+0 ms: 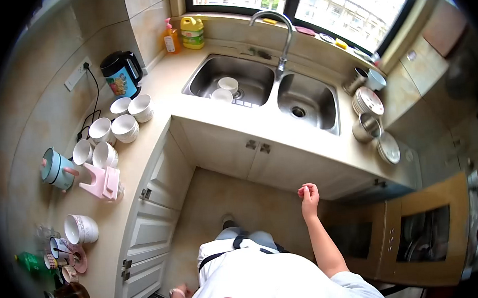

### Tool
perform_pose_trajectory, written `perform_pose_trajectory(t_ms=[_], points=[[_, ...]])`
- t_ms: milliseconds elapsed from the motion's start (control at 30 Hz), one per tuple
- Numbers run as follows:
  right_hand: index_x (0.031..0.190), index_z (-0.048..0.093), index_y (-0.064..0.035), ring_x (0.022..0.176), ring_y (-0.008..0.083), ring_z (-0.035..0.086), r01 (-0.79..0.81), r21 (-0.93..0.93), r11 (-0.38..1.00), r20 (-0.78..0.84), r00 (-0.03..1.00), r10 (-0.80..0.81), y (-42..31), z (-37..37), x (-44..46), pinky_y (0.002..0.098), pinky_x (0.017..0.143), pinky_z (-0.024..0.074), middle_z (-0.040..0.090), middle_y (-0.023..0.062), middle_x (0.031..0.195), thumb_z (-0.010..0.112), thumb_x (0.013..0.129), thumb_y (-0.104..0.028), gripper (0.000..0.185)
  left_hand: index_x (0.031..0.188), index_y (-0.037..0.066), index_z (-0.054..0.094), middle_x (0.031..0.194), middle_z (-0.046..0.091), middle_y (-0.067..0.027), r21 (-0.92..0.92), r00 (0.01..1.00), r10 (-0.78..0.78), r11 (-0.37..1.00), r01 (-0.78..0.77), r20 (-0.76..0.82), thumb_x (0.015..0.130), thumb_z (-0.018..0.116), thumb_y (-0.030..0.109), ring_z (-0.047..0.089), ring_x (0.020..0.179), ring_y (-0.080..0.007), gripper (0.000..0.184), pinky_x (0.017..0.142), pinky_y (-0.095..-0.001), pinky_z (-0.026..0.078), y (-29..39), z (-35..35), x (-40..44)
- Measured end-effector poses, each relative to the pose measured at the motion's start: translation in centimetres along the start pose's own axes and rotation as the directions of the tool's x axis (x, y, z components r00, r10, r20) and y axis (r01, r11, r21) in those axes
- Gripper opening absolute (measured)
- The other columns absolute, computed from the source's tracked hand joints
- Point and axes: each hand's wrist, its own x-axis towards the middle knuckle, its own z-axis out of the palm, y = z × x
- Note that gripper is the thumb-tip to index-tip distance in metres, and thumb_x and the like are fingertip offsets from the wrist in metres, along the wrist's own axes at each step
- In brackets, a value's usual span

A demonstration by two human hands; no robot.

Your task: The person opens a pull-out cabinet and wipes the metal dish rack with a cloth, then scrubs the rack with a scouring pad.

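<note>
My right hand [309,194] hangs in the air before the white cabinet doors under the sink. Its fingers are curled closed, and nothing shows in them. Low beside my body is my left hand [183,291], near the lower left cabinets; a pale band circles its wrist, and its fingers are too hidden to read. Neither hand touches any dishware. Ahead of me, two white bowls [228,84] sit in the left basin of the steel double sink [275,94]. Several white bowls [125,126] are grouped on the left counter, close to a pink plastic holder [102,182].
An electric kettle [121,74], a light blue pot [57,169], cups [61,248] and a glass jug [69,296] line the left counter. Stacked plates [367,102] and a metal mug [365,127] stand right of the sink. A brown dish cabinet [422,236] is at right.
</note>
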Motion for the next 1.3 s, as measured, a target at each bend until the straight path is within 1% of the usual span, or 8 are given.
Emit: perform_pose_trajectory(t_ms=[133, 300, 367, 633, 700, 933, 1133, 1300], points=[[0.086, 0.052, -0.0013, 0.068, 0.0106, 0.052, 0.125, 0.057, 0.991, 0.222, 0.966, -0.135, -5.1, 6.2, 10.1, 0.0229, 0.064, 0.0428, 0.056, 0.0043, 0.074, 0.045, 0.09, -0.013, 0.014, 0.059, 0.002, 0.049, 0.048, 0.048, -0.008, -0.411, 0.853, 0.426, 0.749, -0.519, -0.301, 0.079, 0.048, 0.017, 0.053, 0.042, -0.0195, 0.025, 0.042, -0.0321, 0.039, 19.7, -6.0, -2.2], [0.098, 0.053, 0.0, 0.082, 0.0124, 0.056, 0.26, -0.151, 0.954, 0.47, 0.868, -0.162, -3.8, 13.4, 27.5, 0.0236, 0.072, 0.0426, 0.06, 0.0056, 0.088, 0.049, 0.086, -0.009, 0.015, 0.054, 0.001, 0.043, 0.047, 0.043, -0.0054, -0.186, 0.703, 0.541, 0.716, -0.673, -0.462, 0.078, 0.05, 0.015, 0.047, 0.043, -0.0136, 0.028, 0.043, -0.0305, 0.036, 35.6, -9.6, -9.6], [0.104, 0.051, -0.0021, 0.081, 0.0118, 0.056, 0.336, -0.198, 0.921, 0.571, 0.803, -0.17, -3.3, 16.8, 34.8, 0.0229, 0.069, 0.0433, 0.06, 0.006, 0.09, 0.05, 0.083, -0.003, 0.021, 0.057, -0.003, 0.043, 0.053, 0.044, -0.021, 0.02, 0.601, 0.529, 0.761, -0.649, -0.599, 0.076, 0.053, 0.015, 0.043, 0.045, -0.0313, 0.028, 0.047, -0.0398, 0.035, 35.7, -8.2, -8.2], [0.117, 0.045, 0.0013, 0.111, 0.0366, 0.045, 0.654, -0.604, 0.455, 0.682, 0.72, -0.13, -1.9, 28.6, 56.6, 0.0396, 0.094, 0.0358, 0.05, 0.0226, 0.115, 0.058, 0.069, -0.015, 0.052, 0.065, -0.005, 0.056, 0.066, 0.055, -0.0248, -0.257, 0.92, -0.097, 0.966, -0.005, -0.38, 0.071, 0.055, 0.019, 0.056, 0.064, -0.0374, 0.025, 0.059, -0.0432, 0.042, 28.5, 12.9, -12.4], [0.12, 0.043, 0.0002, 0.111, 0.0382, 0.043, 0.657, -0.688, 0.309, 0.675, 0.735, -0.06, -0.3, 30.8, 60.7, 0.0406, 0.095, 0.0353, 0.047, 0.0228, 0.119, 0.06, 0.069, -0.018, 0.056, 0.084, 0.003, 0.064, 0.078, 0.063, -0.0179, 0.595, 0.946, 0.324, 0.757, -0.269, 0.014, 0.066, 0.065, 0.019, 0.062, 0.076, -0.0324, 0.024, 0.068, -0.0411, 0.049, 25.9, 18.1, -14.9], [0.129, 0.032, -0.015, 0.111, 0.0435, 0.04, 0.697, -0.712, -0.09, 0.693, 0.717, 0.075, 3.2, 35.7, 69.1, 0.0509, 0.09, 0.0353, 0.042, 0.0228, 0.12, 0.057, 0.076, -0.028, 0.06, 0.093, 0.005, 0.062, 0.085, 0.064, -0.0135, 0.123, 0.993, -0.096, 0.987, 0.103, -0.066, 0.06, 0.073, 0.018, 0.062, 0.078, -0.0257, 0.037, 0.066, -0.0367, 0.05, 30.3, 27.9, -26.7], [0.126, 0.033, -0.0089, 0.102, 0.0457, 0.046, 0.688, -0.721, -0.086, 0.687, 0.726, 0.045, 7.1, 35.4, 70.6, 0.0504, 0.084, 0.0415, 0.044, 0.0271, 0.113, 0.054, 0.078, -0.025, 0.055, 0.088, 0.001, 0.061, 0.067, 0.06, -0.0139, 0.154, 0.98, -0.173, 0.976, 0.156, 0.101, 0.064, 0.063, 0.002, 0.056, 0.054, -0.0225, 0.024, 0.051, -0.0324, 0.045, 30.5, 30.0, -29.9], [0.107, 0.04, 0.0, 0.086, 0.0431, 0.054, 0.826, -0.546, 0.143, 0.808, 0.563, -0.17, 9.4, 34.2, 59.1, 0.0465, 0.074, 0.046, 0.049, 0.0255, 0.1, 0.06, 0.07, -0.013, 0.044, 0.083, 0.002, 0.058, 0.065, 0.056, -0.0112, -0.311, 0.866, -0.461, 0.809, 0.499, 0.192, 0.069, 0.058, 0.006, 0.055, 0.058, -0.0205, 0.014, 0.051, -0.0321, 0.044, 34.4, 25.8, -31.4]])
